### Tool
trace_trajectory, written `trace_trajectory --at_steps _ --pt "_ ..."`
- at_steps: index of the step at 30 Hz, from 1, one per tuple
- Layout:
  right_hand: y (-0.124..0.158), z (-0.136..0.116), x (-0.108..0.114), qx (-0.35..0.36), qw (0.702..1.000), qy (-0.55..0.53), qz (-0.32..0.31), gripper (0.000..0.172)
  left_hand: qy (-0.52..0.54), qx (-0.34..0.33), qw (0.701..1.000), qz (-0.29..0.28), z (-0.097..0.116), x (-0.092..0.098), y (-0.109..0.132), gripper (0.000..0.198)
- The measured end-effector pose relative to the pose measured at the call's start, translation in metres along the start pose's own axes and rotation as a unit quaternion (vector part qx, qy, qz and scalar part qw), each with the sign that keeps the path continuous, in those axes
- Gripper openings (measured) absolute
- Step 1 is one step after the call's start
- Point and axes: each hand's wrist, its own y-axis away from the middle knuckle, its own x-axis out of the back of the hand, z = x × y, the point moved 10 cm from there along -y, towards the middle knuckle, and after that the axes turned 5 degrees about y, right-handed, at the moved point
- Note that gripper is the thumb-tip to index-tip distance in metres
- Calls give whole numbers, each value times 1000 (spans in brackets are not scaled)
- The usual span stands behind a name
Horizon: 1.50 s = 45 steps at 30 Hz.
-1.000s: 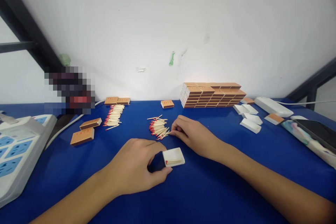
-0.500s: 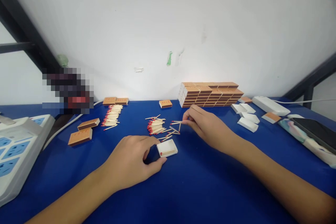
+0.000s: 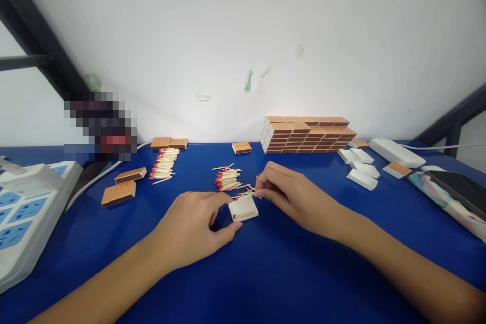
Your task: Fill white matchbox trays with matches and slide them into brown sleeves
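Observation:
My left hand (image 3: 197, 228) grips a small white matchbox tray (image 3: 238, 207) between thumb and fingers, the tray lying on the blue table. At least one red-headed match (image 3: 245, 214) lies inside along its near side. Just to the right and behind the tray, my right hand (image 3: 284, 190) is pinched closed at the loose matches. Its fingers partly hide the matches there, a red head showing beside the fingertips. Behind the tray sits a loose pile of matches (image 3: 229, 180), heads mostly to the left.
A second heap of matches (image 3: 165, 164) lies left, near closed matchboxes (image 3: 119, 193). Stacked matchboxes (image 3: 304, 136) stand against the wall, with a single matchbox (image 3: 242, 148) beside them. White trays (image 3: 362, 179), a phone (image 3: 455, 187) and a power strip (image 3: 34, 212) flank the work area.
My right hand has come down toward me and slightly left, bringing the match it pinched to the loose matches by the tray. My left hand keeps its hold; the view shifted slightly.

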Motion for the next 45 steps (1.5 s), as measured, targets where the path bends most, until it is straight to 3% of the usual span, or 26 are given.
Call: trace_trajectory --at_steps 5,11,17,21,28,33,36,39,45 --pt "3 -9 -13 14 999 6 -52 18 9 -11 1000 6 1 1 1 24" --pt "-1 17 7 -23 999 28 14 14 17 -45 999 -4 10 0 3 22" --pt "0 14 -11 28 998 25 -41 33 21 -85 996 -29 22 -4 4 21" --pt "0 11 -16 32 998 20 -50 32 21 -84 996 -32 21 -5 5 23" --pt "-3 21 -15 0 999 2 -40 17 9 -84 996 -32 22 -5 7 23" --pt "-3 26 -5 9 1000 7 -28 18 13 -85 996 -33 21 -5 7 24" --pt "-3 34 4 8 999 33 -5 26 14 -87 996 -34 21 -6 7 25" --pt "-4 42 -1 10 999 29 -14 34 12 -82 996 -38 20 -6 7 26" --pt "-6 52 -9 -8 999 33 -31 15 10 -82 996 -37 21 -5 8 27"
